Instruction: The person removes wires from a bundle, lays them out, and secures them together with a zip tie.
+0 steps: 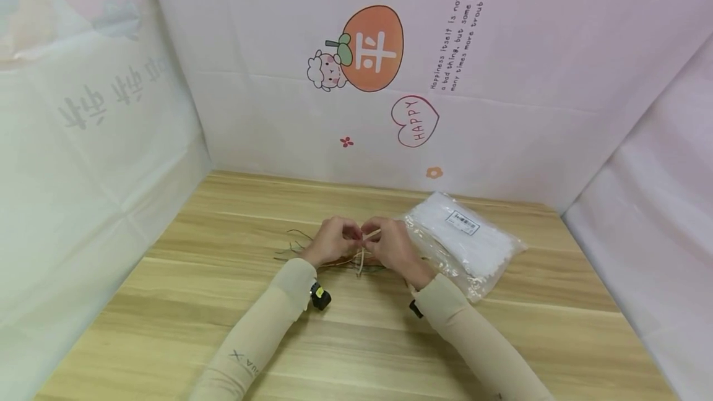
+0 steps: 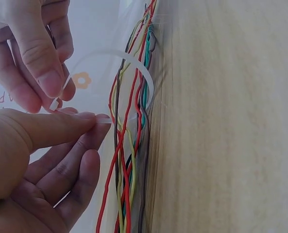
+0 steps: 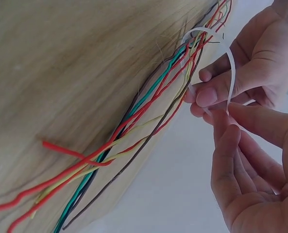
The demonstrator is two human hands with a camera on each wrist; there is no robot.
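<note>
In the head view, my left hand and right hand meet above the wooden table. Between them is a white zip tie, bent into a wide, loose loop around a bundle of thin red, yellow, green and dark wires. Left thumb and forefinger pinch the tie close to the wires, as the left wrist view shows. My right hand's fingertips pinch the tie at its other end, where a small square head shows. The two hands' fingertips nearly touch. Most of the bundle is hidden behind the hands from above.
To the right of my hands lies a clear plastic bag with white contents and a label. Loose wire ends spread left of my left hand. Printed cloth hangs around the wooden table.
</note>
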